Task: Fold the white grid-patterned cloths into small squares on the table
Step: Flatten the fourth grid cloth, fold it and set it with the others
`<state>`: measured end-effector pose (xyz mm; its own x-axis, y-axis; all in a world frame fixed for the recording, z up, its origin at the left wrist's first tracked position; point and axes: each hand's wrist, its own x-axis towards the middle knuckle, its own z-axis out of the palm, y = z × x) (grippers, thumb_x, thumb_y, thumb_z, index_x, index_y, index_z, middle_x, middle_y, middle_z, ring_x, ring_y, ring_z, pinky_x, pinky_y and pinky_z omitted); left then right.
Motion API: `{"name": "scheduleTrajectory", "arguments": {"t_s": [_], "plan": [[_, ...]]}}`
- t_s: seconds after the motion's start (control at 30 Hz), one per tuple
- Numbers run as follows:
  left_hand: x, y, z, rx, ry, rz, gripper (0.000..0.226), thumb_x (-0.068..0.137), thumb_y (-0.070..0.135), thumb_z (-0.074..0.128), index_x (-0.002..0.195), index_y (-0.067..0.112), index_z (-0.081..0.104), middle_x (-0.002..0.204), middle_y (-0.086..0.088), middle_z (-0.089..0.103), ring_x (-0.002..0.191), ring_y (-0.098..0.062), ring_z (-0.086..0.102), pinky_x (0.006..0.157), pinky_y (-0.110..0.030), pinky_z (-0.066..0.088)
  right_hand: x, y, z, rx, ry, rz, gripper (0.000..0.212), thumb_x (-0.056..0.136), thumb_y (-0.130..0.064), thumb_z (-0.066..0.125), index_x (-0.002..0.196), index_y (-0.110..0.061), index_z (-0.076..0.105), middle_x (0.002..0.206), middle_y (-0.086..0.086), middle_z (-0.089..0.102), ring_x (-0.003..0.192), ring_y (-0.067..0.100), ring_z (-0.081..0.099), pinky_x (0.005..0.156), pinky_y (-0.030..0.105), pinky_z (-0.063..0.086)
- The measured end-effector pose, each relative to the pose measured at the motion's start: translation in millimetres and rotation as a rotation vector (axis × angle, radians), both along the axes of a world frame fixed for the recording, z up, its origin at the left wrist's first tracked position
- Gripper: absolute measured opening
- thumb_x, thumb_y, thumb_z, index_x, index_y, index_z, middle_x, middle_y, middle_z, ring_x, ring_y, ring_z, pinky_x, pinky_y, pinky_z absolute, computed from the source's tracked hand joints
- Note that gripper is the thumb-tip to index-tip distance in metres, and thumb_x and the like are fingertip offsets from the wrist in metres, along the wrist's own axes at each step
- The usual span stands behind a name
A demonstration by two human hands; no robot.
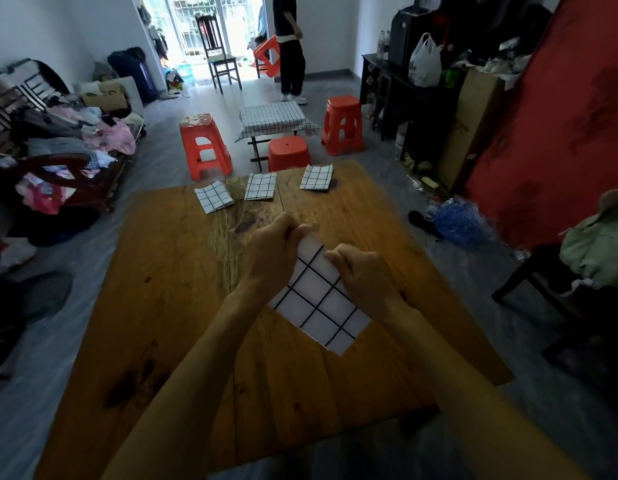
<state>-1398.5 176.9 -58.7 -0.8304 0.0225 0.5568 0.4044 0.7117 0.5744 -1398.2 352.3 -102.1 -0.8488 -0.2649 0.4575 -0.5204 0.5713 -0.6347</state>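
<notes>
A white cloth with a black grid (319, 306) is held just above the wooden table (169, 306), folded to a narrow rectangle that slants toward me. My left hand (271, 249) pinches its far top corner. My right hand (364, 273) grips the top edge beside it. Three folded grid cloths lie in a row at the table's far edge: one at the left (213, 196), one in the middle (261, 186), one at the right (316, 177).
Red plastic stools (203, 145) and a small table under a grid cloth (273, 117) stand beyond the far edge. A person (291, 46) stands near the doorway. A couch piled with clothes (58, 147) is at the left, a dark chair with a green bag (595, 258) at the right.
</notes>
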Motion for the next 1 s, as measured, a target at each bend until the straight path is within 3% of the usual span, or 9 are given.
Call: {"name": "scheduleTrajectory", "arguments": {"t_s": [0.13, 0.27, 0.43, 0.6, 0.77, 0.87, 0.93, 1.0], "plan": [[-5.6, -15.8, 1.7, -0.011, 0.004, 0.041, 0.02, 0.093, 0.025, 0.057, 0.083, 0.007, 0.058, 0.071, 0.002, 0.058, 0.061, -0.012, 0.054, 0.055, -0.021, 0.043, 3.6, 10.4, -12.0, 0.017, 0.003, -0.032, 0.051, 0.096, -0.057, 0.031, 0.068, -0.018, 0.047, 0.052, 0.0, 0.047, 0.042, 0.018, 0.045, 0.038, 0.043, 0.037], [-7.8, -23.4, -2.2, -0.014, 0.018, 0.047, 0.019, 0.092, 0.026, 0.057, 0.084, 0.009, 0.059, 0.073, 0.002, 0.06, 0.062, -0.008, 0.054, 0.057, -0.019, 0.044, 8.4, 16.0, -22.0, 0.028, -0.008, -0.048, 0.058, 0.095, -0.062, 0.027, 0.07, -0.015, 0.05, 0.051, -0.003, 0.045, 0.041, 0.016, 0.043, 0.037, 0.037, 0.033], [-7.6, -29.0, -8.9, 0.034, 0.004, 0.058, 0.016, 0.091, 0.022, 0.059, 0.08, 0.01, 0.058, 0.07, 0.008, 0.054, 0.061, 0.002, 0.05, 0.056, -0.01, 0.034, 12.8, 20.8, -22.4, 0.078, 0.011, -0.06, 0.038, 0.094, -0.054, 0.035, 0.076, -0.027, 0.053, 0.052, -0.01, 0.046, 0.04, 0.007, 0.04, 0.037, 0.02, 0.024], [-9.6, -34.5, -12.5, 0.005, 0.005, 0.086, 0.017, 0.092, 0.025, 0.059, 0.082, 0.011, 0.059, 0.07, 0.009, 0.053, 0.06, -0.005, 0.051, 0.056, -0.02, 0.04, 7.6, 30.3, -37.8, 0.137, -0.089, -0.055, 0.038, 0.093, -0.056, 0.041, 0.076, -0.025, 0.057, 0.056, -0.007, 0.053, 0.047, 0.013, 0.051, 0.041, 0.036, 0.04], [-7.7, -44.3, -18.3, -0.078, 0.027, 0.04, 0.016, 0.092, 0.022, 0.059, 0.083, 0.009, 0.06, 0.071, 0.006, 0.055, 0.059, -0.015, 0.055, 0.054, -0.027, 0.045, 5.7, 37.4, -42.4, 0.352, -0.369, -0.101, 0.035, 0.097, -0.046, 0.043, 0.077, -0.024, 0.061, 0.062, -0.012, 0.056, 0.059, 0.009, 0.058, 0.06, 0.035, 0.051], [-4.1, -35.8, -23.4, -0.119, 0.008, -0.032, 0.014, 0.092, 0.021, 0.06, 0.081, 0.011, 0.059, 0.07, 0.007, 0.054, 0.058, -0.012, 0.054, 0.053, -0.034, 0.05, 7.2, 18.6, -29.5, 0.168, -0.323, -0.112, 0.032, 0.1, -0.039, 0.041, 0.089, -0.02, 0.064, 0.077, -0.008, 0.065, 0.07, 0.009, 0.062, 0.064, 0.03, 0.054], [-0.9, -24.6, -26.2, -0.109, -0.021, -0.069, 0.02, 0.092, 0.029, 0.056, 0.08, 0.013, 0.059, 0.068, 0.007, 0.056, 0.058, -0.011, 0.055, 0.054, -0.035, 0.051, 7.8, -4.4, -12.5, 0.002, -0.285, -0.028, 0.03, 0.102, -0.032, 0.041, 0.104, -0.016, 0.066, 0.094, -0.006, 0.066, 0.085, 0.008, 0.061, 0.07, 0.018, 0.048], [1.0, -17.2, -26.9, -0.082, -0.037, -0.089, 0.025, 0.091, 0.034, 0.051, 0.081, 0.013, 0.059, 0.068, 0.005, 0.058, 0.058, -0.011, 0.056, 0.055, -0.032, 0.05, 7.5, -24.3, 2.6, -0.065, -0.262, 0.062, 0.03, 0.103, -0.03, 0.04, 0.11, -0.015, 0.065, 0.098, -0.006, 0.065, 0.087, 0.006, 0.058, 0.072, 0.017, 0.045]]}}
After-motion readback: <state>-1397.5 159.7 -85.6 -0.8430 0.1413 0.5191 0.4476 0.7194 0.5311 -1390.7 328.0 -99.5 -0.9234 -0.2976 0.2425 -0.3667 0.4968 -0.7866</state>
